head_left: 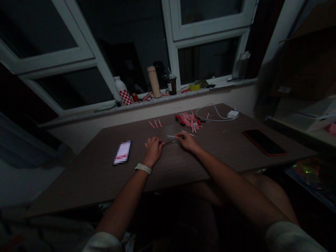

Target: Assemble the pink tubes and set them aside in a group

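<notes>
My left hand point(153, 149), with a pale watch band point(143, 168) on its wrist, is closed on a thin dark stick point(170, 142) that points right. My right hand point(187, 141) pinches a slim whitish tube point(171, 136) just above that stick. The dim light hides whether the two pieces touch. Beyond the right hand lies a heap of pink pen-like pieces point(189, 119), with red and black parts mixed in. Three pink pen-like pieces point(155, 123) lie side by side past the left hand. A thin white stick point(188, 133) rests near my right fingers.
A lit phone point(122, 153) lies left on the brown table point(99, 178); a dark red-edged tablet point(264, 142) lies right. A white charger point(232, 114) and cable sit behind. The windowsill holds a checkered bottle point(123, 91), a beige flask point(154, 82), a cup point(172, 85) and yellow tape point(194, 86).
</notes>
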`<action>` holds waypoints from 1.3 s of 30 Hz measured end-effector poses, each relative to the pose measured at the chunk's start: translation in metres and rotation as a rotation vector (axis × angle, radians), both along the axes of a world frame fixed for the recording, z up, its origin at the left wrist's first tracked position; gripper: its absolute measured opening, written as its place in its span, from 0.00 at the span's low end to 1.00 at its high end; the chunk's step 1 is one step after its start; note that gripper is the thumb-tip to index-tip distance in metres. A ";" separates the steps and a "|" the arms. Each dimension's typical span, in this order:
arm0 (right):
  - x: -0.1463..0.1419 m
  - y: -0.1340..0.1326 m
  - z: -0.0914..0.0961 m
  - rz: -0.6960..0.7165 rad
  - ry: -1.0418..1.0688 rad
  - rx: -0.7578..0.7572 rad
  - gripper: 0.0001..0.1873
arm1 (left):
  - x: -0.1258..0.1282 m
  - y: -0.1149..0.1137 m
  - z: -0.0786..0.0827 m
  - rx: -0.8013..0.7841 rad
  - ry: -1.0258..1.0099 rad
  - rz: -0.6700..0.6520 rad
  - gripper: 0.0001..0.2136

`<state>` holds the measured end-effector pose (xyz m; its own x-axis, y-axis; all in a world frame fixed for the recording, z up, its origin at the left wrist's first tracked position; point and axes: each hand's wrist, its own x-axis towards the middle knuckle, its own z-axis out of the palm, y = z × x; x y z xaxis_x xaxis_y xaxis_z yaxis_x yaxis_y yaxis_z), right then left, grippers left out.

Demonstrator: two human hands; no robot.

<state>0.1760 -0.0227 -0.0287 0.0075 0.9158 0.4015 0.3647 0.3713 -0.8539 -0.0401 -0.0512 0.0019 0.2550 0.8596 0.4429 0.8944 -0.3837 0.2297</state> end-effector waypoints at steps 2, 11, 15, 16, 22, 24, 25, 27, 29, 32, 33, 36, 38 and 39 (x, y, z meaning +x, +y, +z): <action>-0.002 -0.003 0.003 0.036 -0.011 0.006 0.07 | 0.000 -0.001 0.002 -0.007 -0.034 -0.022 0.10; -0.006 -0.014 0.016 0.188 0.088 -0.011 0.13 | 0.004 0.009 -0.002 -0.101 -0.678 -0.234 0.12; -0.009 -0.018 0.021 0.236 0.208 -0.069 0.16 | 0.008 0.010 -0.001 -0.256 -0.963 -0.337 0.22; -0.010 -0.019 0.021 0.262 0.239 -0.093 0.18 | 0.008 0.009 0.000 -0.272 -0.975 -0.360 0.22; -0.015 -0.024 0.020 0.413 0.370 -0.277 0.24 | 0.010 0.003 0.005 -0.304 -0.958 -0.420 0.22; -0.014 -0.025 0.020 0.442 0.376 -0.297 0.24 | 0.010 0.002 0.005 -0.319 -0.953 -0.432 0.23; -0.014 -0.026 0.021 0.459 0.380 -0.304 0.24 | 0.011 0.002 0.005 -0.324 -0.953 -0.437 0.23; -0.015 -0.027 0.022 0.497 0.392 -0.324 0.25 | 0.011 0.003 0.004 -0.322 -0.961 -0.433 0.21; -0.016 -0.029 0.023 0.519 0.394 -0.339 0.26 | 0.012 0.005 0.004 -0.299 -0.983 -0.408 0.20; -0.019 -0.029 0.022 0.472 0.343 -0.290 0.24 | 0.010 0.010 0.003 -0.222 -1.053 -0.343 0.20; -0.020 -0.028 0.021 0.444 0.315 -0.255 0.22 | 0.010 0.011 0.003 -0.191 -1.083 -0.321 0.19; -0.023 -0.026 0.017 0.398 0.212 -0.156 0.17 | 0.007 0.014 0.004 -0.117 -1.140 -0.268 0.18; -0.024 -0.025 0.016 0.408 0.147 -0.109 0.17 | 0.006 0.014 0.004 -0.079 -1.143 -0.250 0.18; -0.024 -0.025 0.015 0.419 0.121 -0.087 0.17 | 0.006 0.014 0.003 -0.067 -1.136 -0.248 0.18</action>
<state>0.1518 -0.0474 -0.0133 -0.3292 0.8803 0.3416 0.0941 0.3906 -0.9158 -0.0344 -0.0368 0.0054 -0.0955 0.8720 0.4800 0.0628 -0.4760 0.8772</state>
